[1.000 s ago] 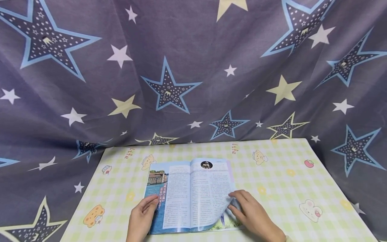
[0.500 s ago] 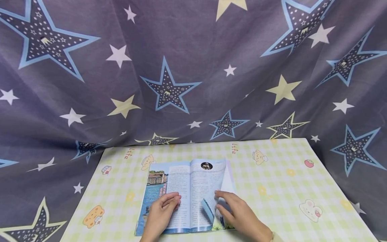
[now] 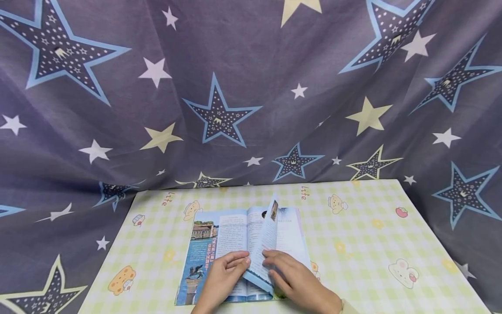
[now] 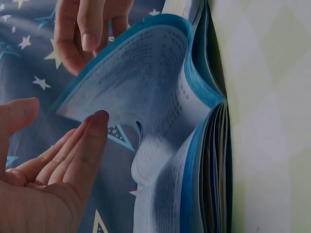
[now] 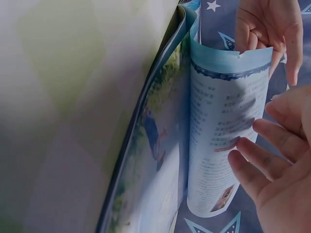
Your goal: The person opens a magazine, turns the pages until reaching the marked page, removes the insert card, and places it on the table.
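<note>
An open magazine (image 3: 231,231) lies on the table, with a blue photo down its left page. One page (image 3: 267,235) stands raised from the right side, bent near the spine. My right hand (image 3: 296,279) is on the right of that page, and its outstretched fingertips (image 5: 243,145) press against the printed face. From the other side my left hand (image 3: 225,274) reaches over the left page. Its straight fingers (image 4: 90,145) meet the edge of the raised page, thumb held apart. Beneath, a right-hand page (image 5: 155,131) with a grassy picture is uncovered.
The table (image 3: 364,261) wears a green-and-white checked cloth with cartoon animals. A dark curtain (image 3: 251,56) printed with stars hangs behind it and down its sides.
The page's lower right corner has lifted and swung left, and now the whole page stands up. My right hand moved left with it. My left hand moved right, from the left margin towards the spine.
</note>
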`<state>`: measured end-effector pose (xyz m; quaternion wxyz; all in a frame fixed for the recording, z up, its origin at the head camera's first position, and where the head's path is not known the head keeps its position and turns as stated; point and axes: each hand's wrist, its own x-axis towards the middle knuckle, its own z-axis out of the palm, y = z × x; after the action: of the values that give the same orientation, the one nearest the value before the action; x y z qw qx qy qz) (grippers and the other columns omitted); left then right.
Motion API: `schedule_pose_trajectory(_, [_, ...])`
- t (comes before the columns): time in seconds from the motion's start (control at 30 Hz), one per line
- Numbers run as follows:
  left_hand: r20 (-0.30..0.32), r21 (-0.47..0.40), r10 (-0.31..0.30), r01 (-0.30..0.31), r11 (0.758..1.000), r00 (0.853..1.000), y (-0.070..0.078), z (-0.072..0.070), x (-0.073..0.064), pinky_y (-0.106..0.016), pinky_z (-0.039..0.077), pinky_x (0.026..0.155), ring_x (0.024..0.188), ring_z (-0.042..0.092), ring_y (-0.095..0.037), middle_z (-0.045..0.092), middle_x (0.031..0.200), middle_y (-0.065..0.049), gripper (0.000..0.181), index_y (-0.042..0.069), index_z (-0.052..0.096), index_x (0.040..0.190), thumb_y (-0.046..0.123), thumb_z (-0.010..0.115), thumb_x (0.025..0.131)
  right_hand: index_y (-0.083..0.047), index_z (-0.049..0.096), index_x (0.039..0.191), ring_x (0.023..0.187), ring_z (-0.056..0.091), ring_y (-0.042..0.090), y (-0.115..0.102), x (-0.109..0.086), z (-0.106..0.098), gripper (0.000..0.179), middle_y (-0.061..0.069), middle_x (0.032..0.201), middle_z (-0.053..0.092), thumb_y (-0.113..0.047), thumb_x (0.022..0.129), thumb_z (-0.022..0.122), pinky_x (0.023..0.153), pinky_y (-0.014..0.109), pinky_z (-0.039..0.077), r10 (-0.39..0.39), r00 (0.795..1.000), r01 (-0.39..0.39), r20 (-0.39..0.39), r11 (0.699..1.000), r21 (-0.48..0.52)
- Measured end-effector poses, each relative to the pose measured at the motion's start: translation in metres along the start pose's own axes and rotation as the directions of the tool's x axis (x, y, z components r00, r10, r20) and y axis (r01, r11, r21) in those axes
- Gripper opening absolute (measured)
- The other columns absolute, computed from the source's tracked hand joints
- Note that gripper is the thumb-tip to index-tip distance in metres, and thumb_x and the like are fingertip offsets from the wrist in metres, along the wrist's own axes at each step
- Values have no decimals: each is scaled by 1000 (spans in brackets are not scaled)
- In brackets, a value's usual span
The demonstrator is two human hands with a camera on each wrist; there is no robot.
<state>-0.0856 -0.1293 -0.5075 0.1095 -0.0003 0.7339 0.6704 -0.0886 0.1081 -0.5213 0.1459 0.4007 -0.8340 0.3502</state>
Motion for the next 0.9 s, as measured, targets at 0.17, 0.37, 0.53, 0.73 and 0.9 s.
schedule_pose_trajectory(0.17, [7, 22, 10, -10, 1000, 1000, -1, 1, 0, -26, 60, 69, 87, 72, -19, 74, 101, -14, 36, -5, 70, 117, 23, 72, 94, -10, 63, 124, 128, 54, 20, 0, 1, 1, 28, 4, 137, 59, -5, 96, 65, 109, 26, 40, -29, 999, 29, -19, 1000, 0])
schedule_pose_trajectory(0.37, [-52, 47, -21, 23, 999, 998, -2, -10, -4, -29, 61, 65, 83, 73, -20, 74, 98, -15, 35, -7, 69, 117, 19, 72, 94, -14, 62, 127, 129, 53, 18, 1, -5, -4, 29, 2, 140, 57, -9, 99, 64, 105, 32, 46, 32, 999, -32, 1, 999, -1])
schedule_pose_trajectory(0.53, [-147, 60, -59, 68, 996, 987, -5, -26, -10, -30, 61, 66, 85, 73, -21, 74, 100, -17, 35, -7, 68, 119, 18, 72, 94, -14, 63, 126, 130, 52, 15, 4, -10, -8, 26, -1, 141, 57, -14, 100, 64, 102, 36, 49, 113, 994, -113, 3, 994, -13])
schedule_pose_trajectory(0.73, [-269, 59, -109, 129, 990, 957, -11, -45, -17, -32, 61, 66, 88, 73, -24, 73, 102, -20, 35, -9, 67, 119, 15, 73, 94, -11, 64, 126, 128, 54, 17, 5, -16, -10, 30, 3, 138, 59, -15, 96, 68, 99, 42, 51, 135, 991, -135, 6, 989, -64])
schedule_pose_trajectory(0.9, [-338, 72, -142, 177, 982, 930, -16, -58, -24, -31, 61, 65, 87, 73, -24, 73, 102, -20, 34, -9, 67, 118, 14, 72, 94, -10, 63, 130, 131, 52, 18, 6, -19, -11, 37, 5, 141, 57, -18, 94, 71, 101, 45, 50, 181, 982, -176, 60, 981, -80])
